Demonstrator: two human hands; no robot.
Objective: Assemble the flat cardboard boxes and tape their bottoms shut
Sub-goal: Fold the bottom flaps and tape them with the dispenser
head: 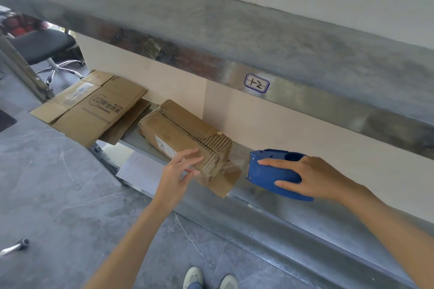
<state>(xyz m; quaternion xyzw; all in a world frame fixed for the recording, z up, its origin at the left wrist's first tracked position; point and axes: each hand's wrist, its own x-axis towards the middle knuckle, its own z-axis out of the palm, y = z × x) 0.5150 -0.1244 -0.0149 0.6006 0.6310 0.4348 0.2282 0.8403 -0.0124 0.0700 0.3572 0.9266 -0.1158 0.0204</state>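
Shoes (193,277) nearest, on grey floor. Right grip (312,178) curled round blue tape dispenser (270,174), low over metal shelf (258,196). Clear tape (231,166) stretched from dispenser leftward to assembled box (178,129). Left grip (178,173) loosely spread, fingers against box's torn near end, holding nothing. Box between both grips, extending beyond them. Flat cardboard boxes (94,105) farther off, left of left grip. Label "1-2" (256,83) on rail above.

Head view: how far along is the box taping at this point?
Done: one box is folded up. In hand: right hand holds the blue tape dispenser, clear tape stretched from the box end, left hand touching it. Remaining: flat boxes lie unassembled.
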